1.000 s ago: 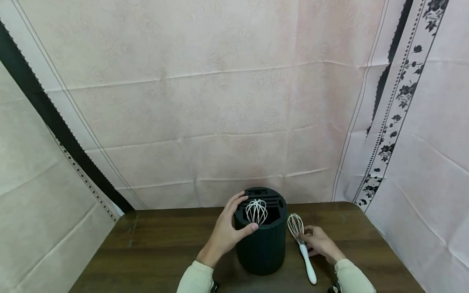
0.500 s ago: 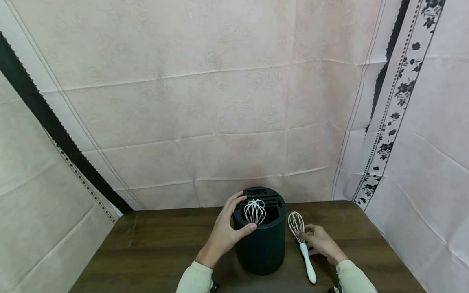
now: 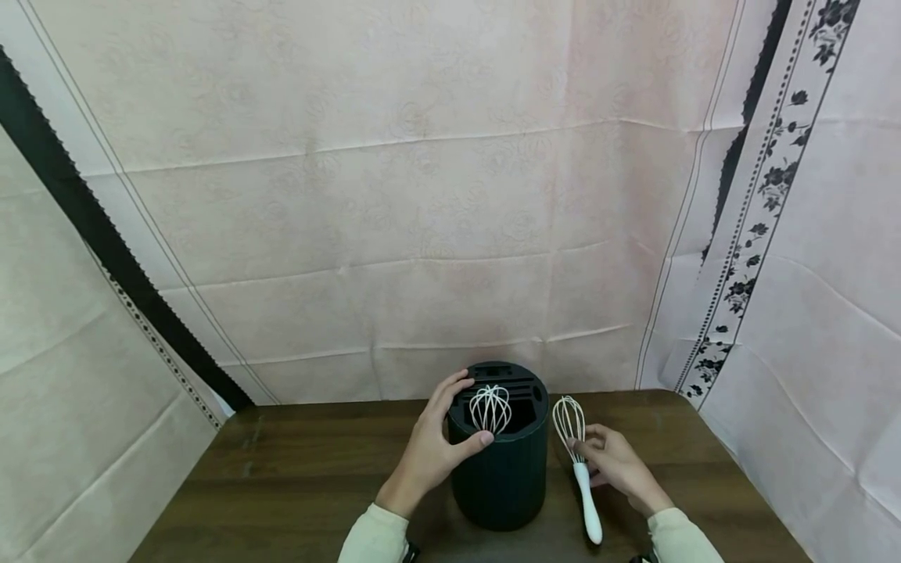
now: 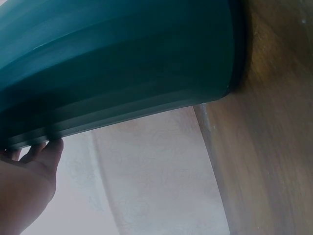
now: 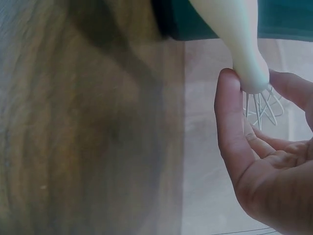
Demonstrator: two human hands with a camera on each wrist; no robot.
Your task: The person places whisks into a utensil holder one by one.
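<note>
A dark green ribbed utensil holder (image 3: pixel 500 489) stands upright on the table, its slotted top facing up. My left hand (image 3: pixel 432 450) grips its left side, thumb over the front rim and fingers at the rim further back. Inside the front opening sits a whisk (image 3: pixel 490 407) with only its white wires showing. To the right of the holder, my right hand (image 3: pixel 622 469) pinches a second whisk (image 3: pixel 587 504) where the wires meet the white handle. In the right wrist view that handle (image 5: pixel 239 39) hangs above the wood, with thumb and fingers on either side of its neck.
The brown wooden table (image 3: pixel 303 477) reaches back to a pale cloth backdrop (image 3: pixel 422 234). More cloth hangs at both sides, with a black band (image 3: pixel 105 227) on the left and a floral border (image 3: pixel 767 203) on the right.
My right hand has raised the second whisk slightly, and its handle end has swung a little to the left. The left hand keeps its grip on the utensil holder.
</note>
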